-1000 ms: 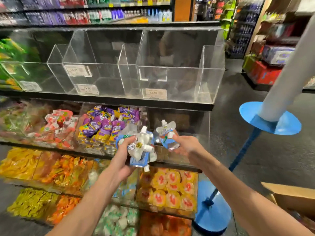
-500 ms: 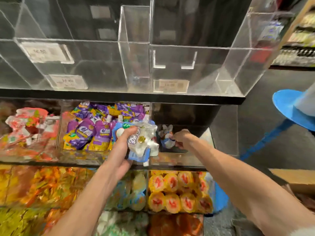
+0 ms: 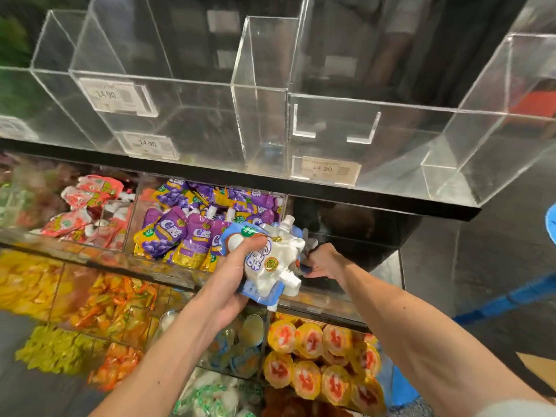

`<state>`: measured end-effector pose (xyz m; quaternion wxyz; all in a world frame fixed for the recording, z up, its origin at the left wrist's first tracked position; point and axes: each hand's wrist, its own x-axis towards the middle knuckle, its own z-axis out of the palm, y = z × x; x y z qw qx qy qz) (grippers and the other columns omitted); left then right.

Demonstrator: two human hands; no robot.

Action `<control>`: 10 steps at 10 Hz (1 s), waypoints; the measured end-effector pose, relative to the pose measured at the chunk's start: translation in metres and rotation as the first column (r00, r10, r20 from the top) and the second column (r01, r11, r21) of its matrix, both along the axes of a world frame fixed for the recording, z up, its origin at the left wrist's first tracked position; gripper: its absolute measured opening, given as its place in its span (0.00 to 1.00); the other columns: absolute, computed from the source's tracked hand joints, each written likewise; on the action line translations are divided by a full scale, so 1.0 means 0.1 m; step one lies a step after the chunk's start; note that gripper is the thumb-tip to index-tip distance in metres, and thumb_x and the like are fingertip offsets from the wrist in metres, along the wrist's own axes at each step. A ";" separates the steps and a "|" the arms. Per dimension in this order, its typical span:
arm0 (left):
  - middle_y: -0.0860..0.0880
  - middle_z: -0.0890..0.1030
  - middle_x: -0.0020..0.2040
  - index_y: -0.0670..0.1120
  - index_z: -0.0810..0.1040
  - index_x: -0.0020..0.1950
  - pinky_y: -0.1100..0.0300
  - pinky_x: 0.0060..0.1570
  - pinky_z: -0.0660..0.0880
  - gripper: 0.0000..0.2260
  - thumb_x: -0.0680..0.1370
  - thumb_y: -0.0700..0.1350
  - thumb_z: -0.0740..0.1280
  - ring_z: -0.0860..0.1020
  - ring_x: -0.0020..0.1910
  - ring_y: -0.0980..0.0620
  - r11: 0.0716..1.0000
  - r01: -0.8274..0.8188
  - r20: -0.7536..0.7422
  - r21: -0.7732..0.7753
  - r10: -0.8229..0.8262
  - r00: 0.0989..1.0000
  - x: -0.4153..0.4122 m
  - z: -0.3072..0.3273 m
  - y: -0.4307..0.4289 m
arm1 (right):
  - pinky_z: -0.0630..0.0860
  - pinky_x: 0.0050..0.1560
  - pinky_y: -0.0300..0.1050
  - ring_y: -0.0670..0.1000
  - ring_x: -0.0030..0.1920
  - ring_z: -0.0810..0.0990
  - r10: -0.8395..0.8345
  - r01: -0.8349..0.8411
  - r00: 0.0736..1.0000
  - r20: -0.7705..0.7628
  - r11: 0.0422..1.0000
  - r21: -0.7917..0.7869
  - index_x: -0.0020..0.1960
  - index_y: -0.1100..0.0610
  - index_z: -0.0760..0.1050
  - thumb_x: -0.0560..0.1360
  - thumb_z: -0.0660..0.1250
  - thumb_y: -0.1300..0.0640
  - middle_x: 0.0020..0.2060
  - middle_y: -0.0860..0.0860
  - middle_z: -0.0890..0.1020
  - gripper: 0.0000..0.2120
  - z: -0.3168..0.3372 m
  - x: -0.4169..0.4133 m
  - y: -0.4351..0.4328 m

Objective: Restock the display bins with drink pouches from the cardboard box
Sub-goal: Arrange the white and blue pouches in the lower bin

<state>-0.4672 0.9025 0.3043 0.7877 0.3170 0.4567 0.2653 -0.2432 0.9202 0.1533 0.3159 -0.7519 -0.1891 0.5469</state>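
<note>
White-and-blue bundle of drink pouches (image 3: 272, 260) up in the left hand (image 3: 231, 284): fingers wrapped tight round the lot, thumb across the front, spouts poking out every way, right at the middle shelf's front edge. The right hand (image 3: 325, 261) is inside the dark bin (image 3: 370, 233) at that shelf's right end, fingers curled onto a single blue-edged pouch (image 3: 303, 267) at the bin's front left corner, mostly hidden behind the bundle. Purple grape pouches (image 3: 192, 233) fill the bin next door. A corner of the cardboard box (image 3: 535, 361) shows low on the right.
</note>
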 end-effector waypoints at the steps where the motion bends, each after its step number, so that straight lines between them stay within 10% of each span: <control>1: 0.43 0.85 0.53 0.43 0.80 0.60 0.53 0.45 0.81 0.23 0.67 0.48 0.73 0.85 0.47 0.46 1.000 -0.010 0.003 0.003 0.010 1.000 0.07 0.03 -0.04 | 0.84 0.48 0.52 0.57 0.50 0.85 0.027 -0.026 0.998 0.065 1.000 -0.017 0.63 0.65 0.76 0.72 0.72 0.63 0.54 0.60 0.83 0.21 -0.23 0.13 0.03; 3: 0.44 0.86 0.50 0.45 0.82 0.54 0.55 0.41 0.80 0.18 0.66 0.48 0.73 0.85 0.41 0.49 0.999 0.043 0.027 0.007 -0.043 0.999 0.29 0.07 -0.11 | 0.81 0.40 0.44 0.54 0.46 0.83 0.096 -0.104 0.990 0.107 0.992 0.072 0.62 0.63 0.77 0.81 0.63 0.58 0.51 0.56 0.83 0.13 0.64 -0.01 -0.28; 4: 0.43 0.86 0.49 0.44 0.82 0.56 0.56 0.40 0.80 0.18 0.68 0.49 0.72 0.85 0.41 0.49 0.995 0.101 0.033 -0.010 -0.101 0.994 0.49 0.06 -0.14 | 0.82 0.54 0.53 0.57 0.58 0.82 0.102 0.010 0.889 -0.447 0.970 0.241 0.65 0.56 0.77 0.83 0.59 0.45 0.59 0.57 0.83 0.20 0.93 0.05 -0.66; 5: 0.43 0.86 0.51 0.43 0.82 0.58 0.54 0.46 0.81 0.16 0.73 0.48 0.70 0.85 0.45 0.47 0.992 0.122 0.044 -0.040 -0.121 0.992 0.73 0.01 -0.15 | 0.79 0.58 0.58 0.60 0.64 0.79 0.078 0.107 0.804 -0.589 0.956 0.273 0.69 0.54 0.75 0.74 0.54 0.27 0.64 0.56 0.80 0.39 0.99 0.21 -0.96; 8: 0.41 0.85 0.55 0.42 0.80 0.61 0.47 0.57 0.79 0.14 0.77 0.45 0.70 0.84 0.51 0.44 0.968 0.252 -0.006 -0.019 -0.252 0.968 1.17 -0.23 -0.15 | 0.76 0.62 0.62 0.61 0.63 0.79 -0.024 0.242 0.818 -0.575 0.921 0.306 0.70 0.56 0.72 0.77 0.67 0.44 0.63 0.58 0.81 0.26 0.97 0.43 -1.19; 10: 0.47 0.86 0.38 0.46 0.80 0.47 0.58 0.34 0.79 0.01 0.77 0.42 0.71 0.84 0.34 0.51 0.951 0.308 -0.214 -0.042 -0.309 0.926 1.32 -0.43 -0.03 | 0.78 0.60 0.62 0.59 0.55 0.84 -0.329 0.443 0.822 -0.465 0.882 0.158 0.67 0.58 0.74 0.74 0.73 0.56 0.54 0.59 0.85 0.22 0.73 0.45 -1.11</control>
